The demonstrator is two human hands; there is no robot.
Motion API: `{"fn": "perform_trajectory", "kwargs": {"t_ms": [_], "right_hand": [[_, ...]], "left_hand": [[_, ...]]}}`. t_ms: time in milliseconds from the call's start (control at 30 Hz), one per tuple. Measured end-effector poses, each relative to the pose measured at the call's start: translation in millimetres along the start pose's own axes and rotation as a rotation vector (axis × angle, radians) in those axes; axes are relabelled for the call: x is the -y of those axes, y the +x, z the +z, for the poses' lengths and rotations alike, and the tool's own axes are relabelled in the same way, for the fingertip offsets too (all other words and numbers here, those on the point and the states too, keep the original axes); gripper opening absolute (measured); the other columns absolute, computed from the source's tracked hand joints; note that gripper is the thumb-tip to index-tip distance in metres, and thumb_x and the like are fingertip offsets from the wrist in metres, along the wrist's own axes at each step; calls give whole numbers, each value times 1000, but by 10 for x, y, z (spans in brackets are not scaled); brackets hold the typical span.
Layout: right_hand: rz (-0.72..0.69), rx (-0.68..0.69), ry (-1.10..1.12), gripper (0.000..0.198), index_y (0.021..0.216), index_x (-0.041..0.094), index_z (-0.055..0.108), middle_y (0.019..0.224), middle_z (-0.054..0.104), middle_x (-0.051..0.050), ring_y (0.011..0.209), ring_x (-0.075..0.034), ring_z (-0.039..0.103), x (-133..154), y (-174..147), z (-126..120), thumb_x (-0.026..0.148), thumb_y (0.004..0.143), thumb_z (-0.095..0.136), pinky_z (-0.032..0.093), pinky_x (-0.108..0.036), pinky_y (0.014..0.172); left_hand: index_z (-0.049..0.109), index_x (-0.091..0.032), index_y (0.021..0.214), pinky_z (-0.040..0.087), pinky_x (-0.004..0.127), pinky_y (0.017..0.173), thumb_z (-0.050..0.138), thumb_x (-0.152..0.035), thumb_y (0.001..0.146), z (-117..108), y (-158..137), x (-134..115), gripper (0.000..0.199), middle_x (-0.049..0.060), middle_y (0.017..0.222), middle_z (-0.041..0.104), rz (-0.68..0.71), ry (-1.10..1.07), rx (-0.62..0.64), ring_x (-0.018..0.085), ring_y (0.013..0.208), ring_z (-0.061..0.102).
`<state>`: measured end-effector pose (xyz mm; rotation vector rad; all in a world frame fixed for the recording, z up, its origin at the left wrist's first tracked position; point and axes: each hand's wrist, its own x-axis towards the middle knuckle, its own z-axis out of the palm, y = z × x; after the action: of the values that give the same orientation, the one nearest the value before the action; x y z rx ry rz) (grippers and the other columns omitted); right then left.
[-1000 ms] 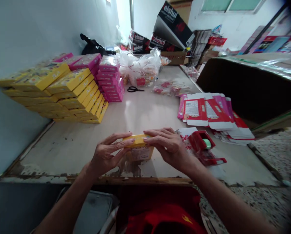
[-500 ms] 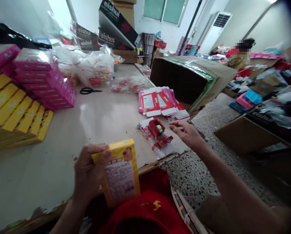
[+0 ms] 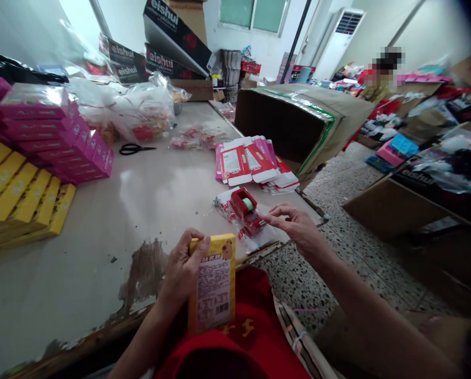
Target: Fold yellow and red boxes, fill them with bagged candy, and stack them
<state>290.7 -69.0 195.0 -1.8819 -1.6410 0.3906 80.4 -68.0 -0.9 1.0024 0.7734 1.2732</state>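
Note:
My left hand grips a yellow printed carton by its upper left edge. The carton stands upright above my lap, its white text panel and barcode facing me. At the front right corner of the table, a red tape dispenser with a pale green core rests on a printed plastic bag. My right hand is at the dispenser's cutter end, thumb and index finger pinched together on the tape's end. The clear tape itself is hard to make out.
Flat red and pink cartons lie behind the dispenser. Stacked yellow boxes and pink boxes stand left, near black scissors. A large open cardboard box is beyond the table's right edge. Another person is far right.
My right hand has moved left and down to the tape dispenser's cutter, and its fingers have closed. My left hand has brought the yellow carton to the right, more upright. The view has shifted slightly.

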Motion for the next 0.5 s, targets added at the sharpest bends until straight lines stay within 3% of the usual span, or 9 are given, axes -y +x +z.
{"fn": "perform_trajectory", "kwargs": {"t_ms": [100,167,333,500], "right_hand": [[256,32,191,39,71,18,73,71,68,-2,69,-16,57,-123,-225,-11,54,65,87,42,-29,70],[350,39,266,44,69,17,69,68,67,-2,63,-15,55,-240,-286,29,56,60,88,42,-29,66],[275,16,220,46,69,19,64,64,62,1,60,-13,52,-485,-139,134,60,61,84,40,-28,63],[212,-16,51,36,62,17,65,57,59,2,58,-13,46,-561,-149,-51,46,62,87,34,-28,59]], "left_hand": [[65,-22,95,40,19,53,60,-54,95,41,57,-42,33,-4,74,59,-33,-80,77,11,63,53],[67,-20,93,41,19,56,62,-53,94,74,80,-57,33,-2,77,61,-27,-112,132,12,66,54],[65,-19,88,39,19,53,64,-53,92,149,90,-69,34,-3,70,57,-35,-140,223,11,61,50],[60,-19,85,35,18,50,63,-55,92,227,145,-44,37,-4,66,53,-32,-179,265,9,58,47]]}}
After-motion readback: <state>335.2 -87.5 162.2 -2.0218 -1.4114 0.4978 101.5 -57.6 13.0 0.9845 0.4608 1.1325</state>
